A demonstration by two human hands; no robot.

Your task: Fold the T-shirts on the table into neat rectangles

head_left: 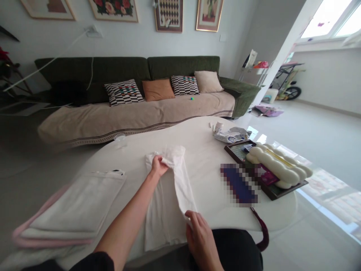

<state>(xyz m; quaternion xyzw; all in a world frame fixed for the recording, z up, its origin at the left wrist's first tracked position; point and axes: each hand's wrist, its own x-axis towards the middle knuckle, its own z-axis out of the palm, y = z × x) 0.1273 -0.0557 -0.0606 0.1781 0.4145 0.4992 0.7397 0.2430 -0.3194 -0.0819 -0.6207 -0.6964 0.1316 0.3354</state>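
1. Through the head view I had the white cloth [168, 205] flat on the pale table [203, 154], directly before the person, probably so both arms could reach it.
2. The left hand [160, 166] pinched its far part, which I judged kept that end raised and controlled.
3. The right hand [199, 229] gripped the near right edge between curled fingers, seemingly to hold that side taut between both hands.
4. Folded cloths [76, 205] lay to the left, apart from the work, likely to leave room.
5. The dark tray [275, 195] sat at the right, beyond the hands' working space.
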